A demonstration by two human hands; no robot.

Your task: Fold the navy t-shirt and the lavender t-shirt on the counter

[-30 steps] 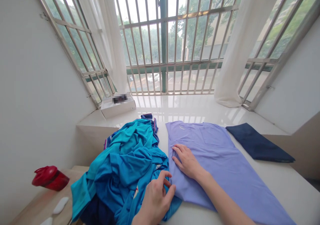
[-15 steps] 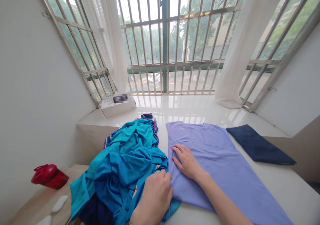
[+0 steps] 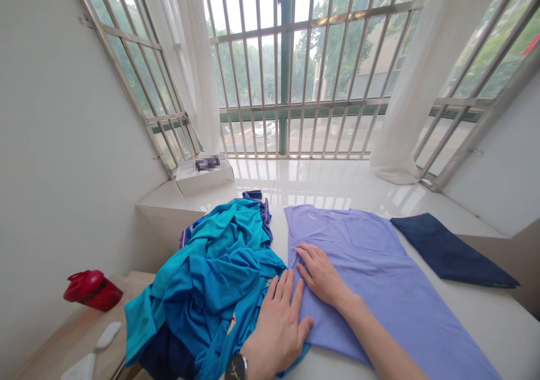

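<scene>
A lavender shirt with a chest pocket lies spread and folded on the white table. My right hand rests on its left part, fingers stretched out over the fabric. Lower and to the left, my left hand, with a watch at the wrist, lies open with fingers extended. It sits where the shirt's left edge meets a heap of blue and teal clothes; its thumb reaches over the lavender cloth. Neither hand grips anything.
A folded navy garment lies to the right of the shirt. On the sill stands a white box at the left. A red shaker bottle and white objects lie at lower left. Barred windows with white curtains rise behind.
My left hand has gone from closed at the shirt's edge to flat with fingers extended. The right hand stays on the shirt. The whole view has shifted slightly.
</scene>
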